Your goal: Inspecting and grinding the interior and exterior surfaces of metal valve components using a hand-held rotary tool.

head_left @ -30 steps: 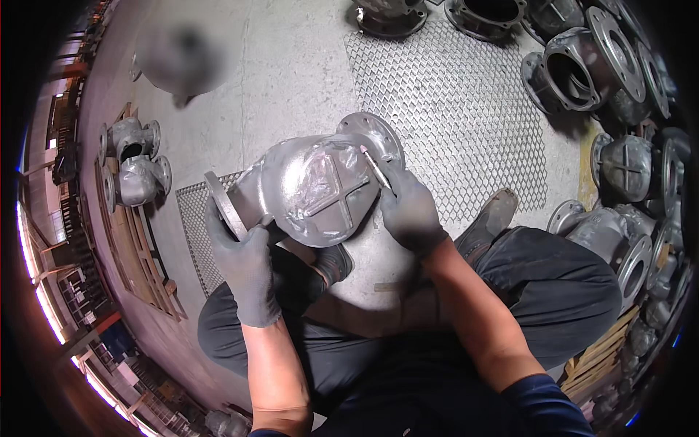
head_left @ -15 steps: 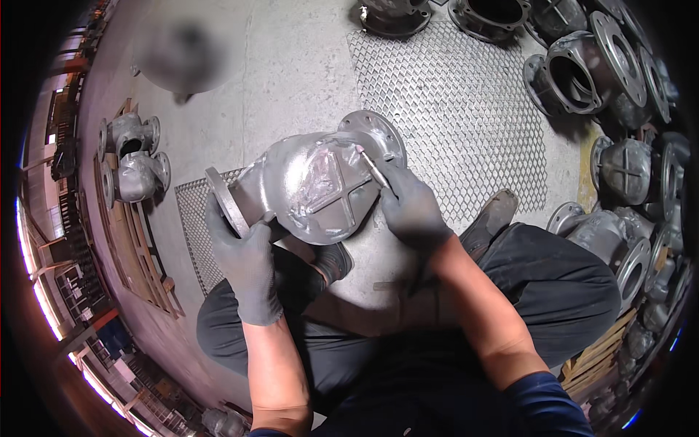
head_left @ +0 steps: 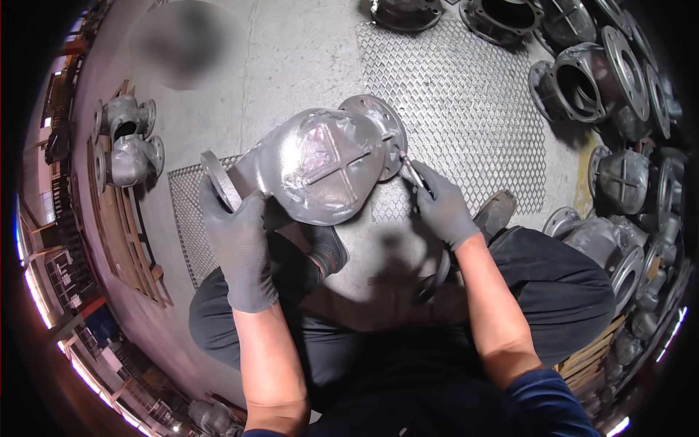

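In front of me lies a grey cast valve body (head_left: 320, 167) with a flange at each end and a raised cross on its rounded belly. My gloved left hand (head_left: 237, 237) grips its near-left flange (head_left: 220, 182), thumb on the inner side and fingers behind the rim. A slim pen-like tool (head_left: 411, 173) with a pinkish tip is pinched in my gloved right hand (head_left: 444, 207). Its tip is beside the edge of the far flange (head_left: 382, 131); whether it touches cannot be made out.
Metal mesh mats (head_left: 455, 116) cover parts of the concrete floor. Many similar castings (head_left: 619, 178) are heaped along the right, with more at the top. Two valve bodies (head_left: 127, 138) stand by a wooden pallet (head_left: 120, 226) on the left. My shoes (head_left: 499, 211) flank the work.
My right hand and the tool have moved off the casting's belly, rightward and down to the far flange's edge. The casting sits slightly higher in view and looks turned a little.
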